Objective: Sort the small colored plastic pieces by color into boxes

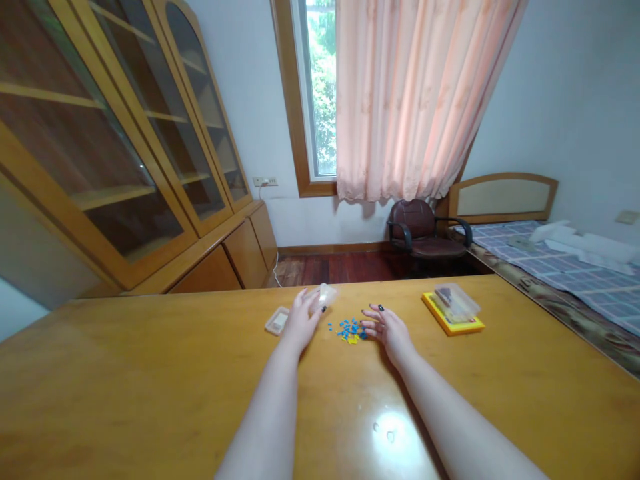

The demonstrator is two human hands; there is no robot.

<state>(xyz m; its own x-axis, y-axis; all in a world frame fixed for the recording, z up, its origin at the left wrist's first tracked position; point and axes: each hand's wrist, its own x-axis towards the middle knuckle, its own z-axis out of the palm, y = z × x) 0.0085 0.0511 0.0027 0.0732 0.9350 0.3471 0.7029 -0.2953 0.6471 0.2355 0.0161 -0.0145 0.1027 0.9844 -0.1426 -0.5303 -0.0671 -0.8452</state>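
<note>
My left hand [302,321] is closed on a clear plastic container [327,295], held just above the table toward its far edge. Between my hands lies a loose pile of small blue pieces [346,328] and yellow pieces [351,340], too small to name. My right hand [387,331] is beside the pile on its right, fingers spread, with nothing visible in them. Left of my left hand is a shallow clear tray [276,321] with something whitish in it, partly hidden by the hand.
On the right of the wooden table [150,387] lies a yellow box [453,323] with a clear plastic case [457,301] on top. Beyond the table stand a dark red armchair [425,230], a bed [565,253] and a glass-door cabinet [150,133].
</note>
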